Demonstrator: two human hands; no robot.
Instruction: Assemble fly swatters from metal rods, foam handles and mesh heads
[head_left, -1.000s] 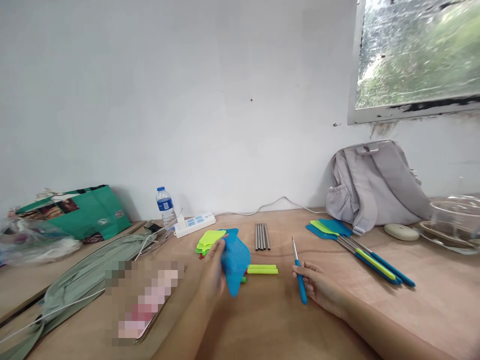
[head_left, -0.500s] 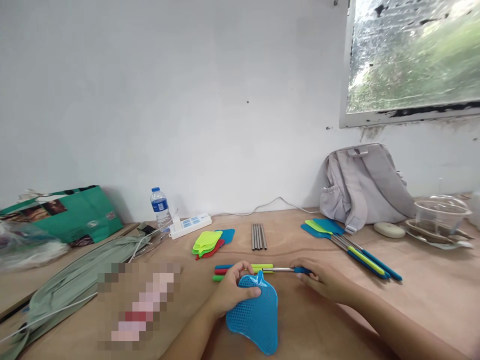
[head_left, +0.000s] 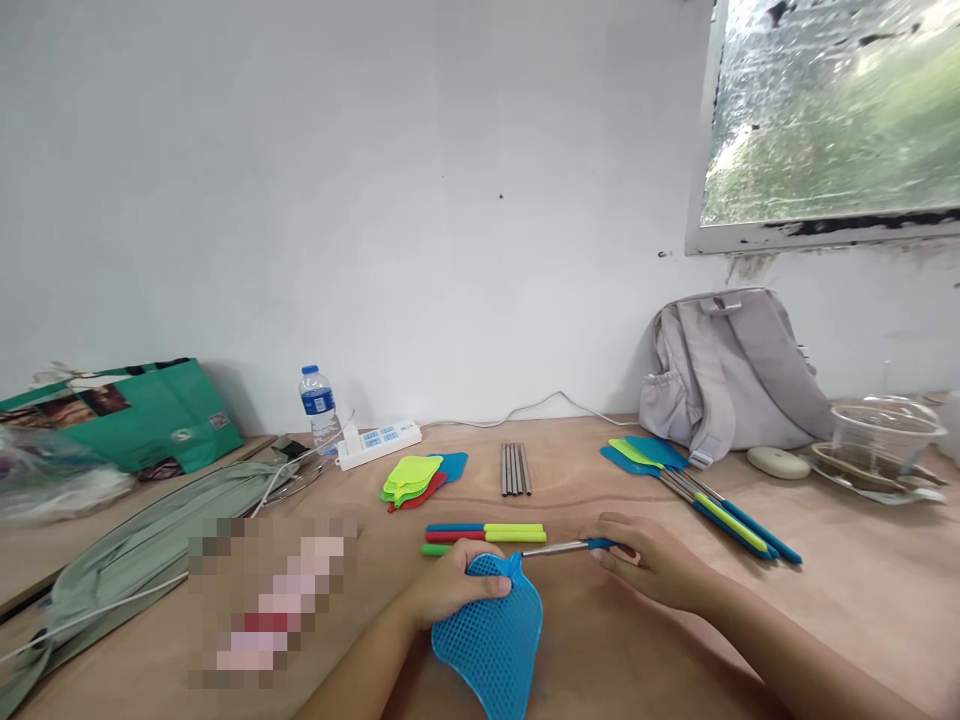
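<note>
Blue in both grips: one mesh head (head_left: 496,635), left hand (head_left: 448,586); one handle (head_left: 602,544), right hand (head_left: 651,560).

The paddle (head_left: 491,635) is blue mesh, broad and curved, at the lower middle of the frame, its narrow neck pointing up and its wide end cut off by the bottom edge. Right of centre, the rod (head_left: 556,549), slim shiny metal, lies nearly level, its blue handle (head_left: 601,544) partly hidden at right. Its left tip is at the neck; whether inserted, cannot tell.
</note>
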